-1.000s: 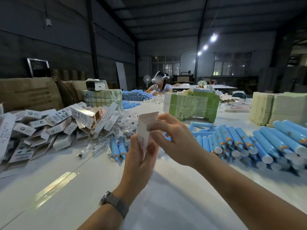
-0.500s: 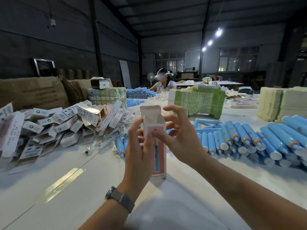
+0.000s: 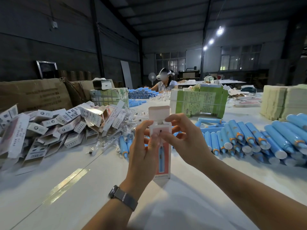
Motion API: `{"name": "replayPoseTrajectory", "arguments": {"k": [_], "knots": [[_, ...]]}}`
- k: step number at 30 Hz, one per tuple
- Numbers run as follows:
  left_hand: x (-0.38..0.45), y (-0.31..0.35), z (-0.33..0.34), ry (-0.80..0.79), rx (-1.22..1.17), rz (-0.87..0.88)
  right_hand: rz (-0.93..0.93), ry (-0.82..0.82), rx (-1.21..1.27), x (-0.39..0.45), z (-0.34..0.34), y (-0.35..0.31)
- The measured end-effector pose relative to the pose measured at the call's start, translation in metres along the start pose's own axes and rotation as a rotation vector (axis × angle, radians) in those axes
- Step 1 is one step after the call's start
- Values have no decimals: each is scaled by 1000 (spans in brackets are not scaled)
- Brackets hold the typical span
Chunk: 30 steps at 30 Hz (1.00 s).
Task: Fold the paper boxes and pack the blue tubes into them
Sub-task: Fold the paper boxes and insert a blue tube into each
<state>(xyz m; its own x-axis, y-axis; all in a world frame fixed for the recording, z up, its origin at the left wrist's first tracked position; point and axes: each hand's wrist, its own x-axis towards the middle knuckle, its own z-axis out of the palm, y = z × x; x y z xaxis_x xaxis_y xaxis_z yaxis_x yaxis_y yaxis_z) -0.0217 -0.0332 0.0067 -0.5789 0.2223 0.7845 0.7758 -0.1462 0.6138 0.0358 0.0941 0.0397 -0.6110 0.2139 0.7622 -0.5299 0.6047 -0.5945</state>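
I hold one paper box (image 3: 163,156) upright above the white table (image 3: 83,188); it is pink and white with a blue tube printed on its front. Its top flap stands up and the small side flaps at the top are unfolded. My left hand (image 3: 142,150) grips the box's left side, thumb on the front. My right hand (image 3: 184,138) pinches the upper right part, fingers at the top opening. Loose blue tubes (image 3: 249,138) with orange collars and white caps lie in a heap to the right. A few more blue tubes (image 3: 123,145) lie behind my left hand.
A pile of folded white boxes (image 3: 49,127) covers the left of the table. A green bundle of flat cartons (image 3: 199,102) stands behind my hands, pale stacks (image 3: 282,102) at far right. Brown shipping cartons (image 3: 33,95) sit at the left. Another person (image 3: 164,82) sits at the far end.
The flat box has been opened into a tube shape and turned front-on. It now stands lower, and my right fingers have moved onto its top flaps.
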Motion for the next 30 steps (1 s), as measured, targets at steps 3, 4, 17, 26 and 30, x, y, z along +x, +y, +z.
{"name": "replayPoseTrajectory", "arguments": {"k": [3,4,17,26,30], "knots": [[0,2,0,-15,-13,-11,-8,-18,-11,-2,-1,2],[0,2,0,-18,-15,-11,-7,-20,-16,-2,-1,3],[4,6,-3,-85,-37,-13,-163,20,-147,2,-5,-4],[3,5,-1,-60,-113,-47,-286,53,-196,6,-6,-10],[4,5,-3,-73,-165,-66,-374,46,-329,8,-8,-9]]}}
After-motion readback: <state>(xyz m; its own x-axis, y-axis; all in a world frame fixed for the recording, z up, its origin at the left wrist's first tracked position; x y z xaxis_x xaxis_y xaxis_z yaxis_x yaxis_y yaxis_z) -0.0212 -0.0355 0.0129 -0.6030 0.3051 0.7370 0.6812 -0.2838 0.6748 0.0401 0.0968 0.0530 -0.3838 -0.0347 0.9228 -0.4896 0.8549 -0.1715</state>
